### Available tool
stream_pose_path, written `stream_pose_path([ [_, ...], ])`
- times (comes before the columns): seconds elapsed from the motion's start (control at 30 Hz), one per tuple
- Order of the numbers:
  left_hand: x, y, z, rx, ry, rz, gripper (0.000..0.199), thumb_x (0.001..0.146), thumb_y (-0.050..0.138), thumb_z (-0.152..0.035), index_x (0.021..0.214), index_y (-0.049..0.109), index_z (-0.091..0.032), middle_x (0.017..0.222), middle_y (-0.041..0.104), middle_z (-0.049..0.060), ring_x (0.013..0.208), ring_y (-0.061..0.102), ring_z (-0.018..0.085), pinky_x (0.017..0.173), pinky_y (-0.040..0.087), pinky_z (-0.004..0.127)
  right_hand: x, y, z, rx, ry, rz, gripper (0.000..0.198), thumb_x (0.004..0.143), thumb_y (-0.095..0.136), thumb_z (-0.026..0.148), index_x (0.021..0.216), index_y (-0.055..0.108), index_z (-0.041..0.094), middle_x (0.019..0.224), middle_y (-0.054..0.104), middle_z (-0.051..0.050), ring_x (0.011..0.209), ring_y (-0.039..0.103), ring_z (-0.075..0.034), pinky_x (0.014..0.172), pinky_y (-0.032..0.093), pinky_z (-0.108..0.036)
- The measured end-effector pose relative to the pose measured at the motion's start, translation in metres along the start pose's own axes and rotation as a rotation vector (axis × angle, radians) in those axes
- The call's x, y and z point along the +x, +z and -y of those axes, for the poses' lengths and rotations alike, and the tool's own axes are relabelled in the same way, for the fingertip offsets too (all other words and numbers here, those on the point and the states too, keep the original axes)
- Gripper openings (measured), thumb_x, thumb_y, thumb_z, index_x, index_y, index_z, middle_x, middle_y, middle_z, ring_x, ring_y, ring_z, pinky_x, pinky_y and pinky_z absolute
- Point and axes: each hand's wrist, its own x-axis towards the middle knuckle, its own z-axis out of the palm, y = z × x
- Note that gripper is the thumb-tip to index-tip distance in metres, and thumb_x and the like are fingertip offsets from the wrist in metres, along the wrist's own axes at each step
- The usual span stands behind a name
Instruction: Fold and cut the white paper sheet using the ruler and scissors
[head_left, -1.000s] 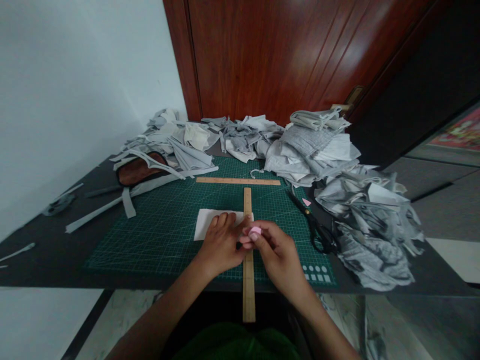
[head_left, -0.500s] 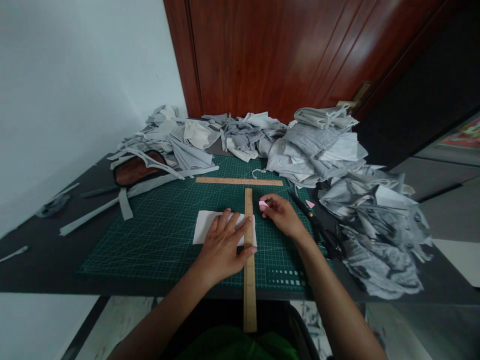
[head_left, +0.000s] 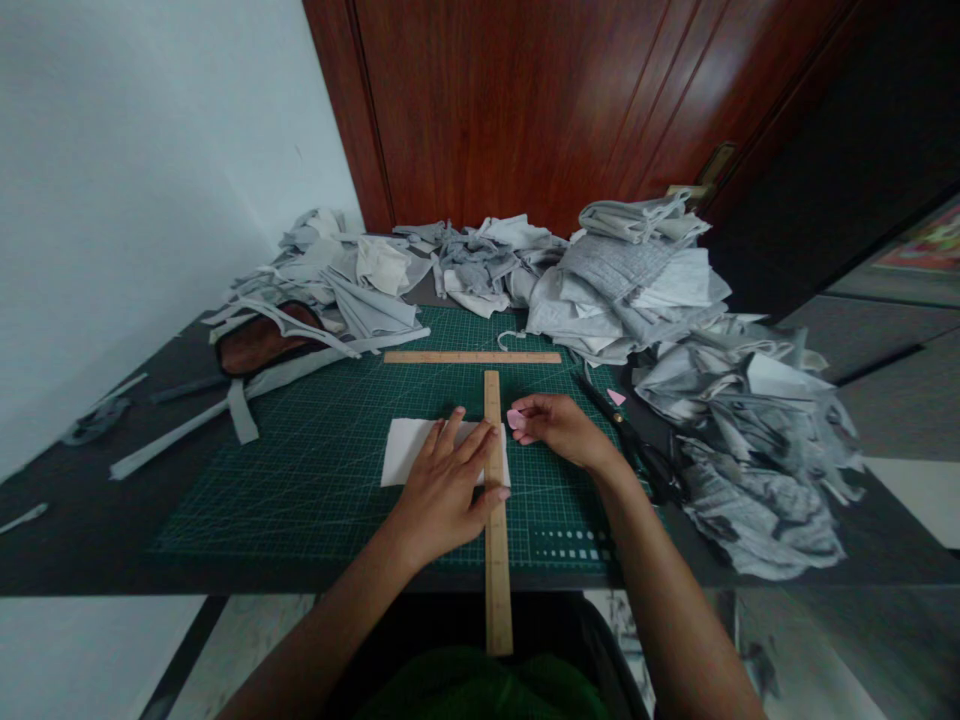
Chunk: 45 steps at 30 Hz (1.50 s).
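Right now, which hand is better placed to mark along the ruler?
Right. The right hand pinches the pink chalk beside the ruler, while the left hand lies flat across the ruler and the white cloth.

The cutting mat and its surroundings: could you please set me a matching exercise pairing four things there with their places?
Things:
1. chalk
2. white cloth
3. scissors
4. short ruler

Places:
A. lying crosswise at the mat's far edge
B. pinched in the right hand
C. at the mat's right edge, beside the grey scraps
D. under the long ruler and the left hand

Pairs: 1-B, 2-D, 3-C, 4-A
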Motion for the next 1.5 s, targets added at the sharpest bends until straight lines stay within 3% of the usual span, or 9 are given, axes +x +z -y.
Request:
stream_pose_path([
  [0.43,-0.001,0.008,0.005,0.023,0.03,0.002,0.068,0.102,0.047,-0.051,0.16,0.033,-0.019,0.166,0.037,0.005,0.156,0.022,0.035,0.128,0.019,0.056,0.0,-0.002,-0.001,-0.146,-0.1,0.111,0.034,0.082,0.078,0.049,0.092,0.078,0.016,0.072,0.07,-0.001,0.065,0.062,-0.015,0.065,0.053,-0.029],
  [0.73,-0.001,0.01,0.006,0.047,0.044,-0.004,0.066,0.103,0.046,-0.048,0.16,0.032,-0.018,0.166,0.035,0.005,0.157,0.022,0.034,0.128,0.018,0.056,0.0,-0.001,-0.005,-0.216,-0.142,0.121,0.027,0.087,0.071,0.043,0.087,0.076,0.017,0.073,0.067,0.0,0.065,0.059,-0.014,0.065,0.05,-0.027],
  [1.0,-0.001,0.012,0.008,0.038,0.049,-0.019,0.065,0.103,0.046,-0.047,0.16,0.031,-0.02,0.166,0.036,0.005,0.157,0.021,0.033,0.128,0.018,0.056,-0.003,-0.002,-0.003,-0.409,-0.21,0.116,0.027,0.094,0.064,0.039,0.079,0.074,0.018,0.072,0.068,0.0,0.066,0.059,-0.015,0.064,0.046,-0.026],
  [1.5,-0.002,0.009,0.006,0.038,0.044,-0.004,0.065,0.103,0.046,-0.047,0.16,0.033,-0.019,0.166,0.036,0.006,0.157,0.022,0.033,0.129,0.018,0.055,-0.013,0.004,0.017,-0.633,-0.322,0.112,0.026,0.1,0.058,0.03,0.08,0.071,0.018,0.073,0.064,0.001,0.067,0.056,-0.015,0.064,0.04,-0.026],
])
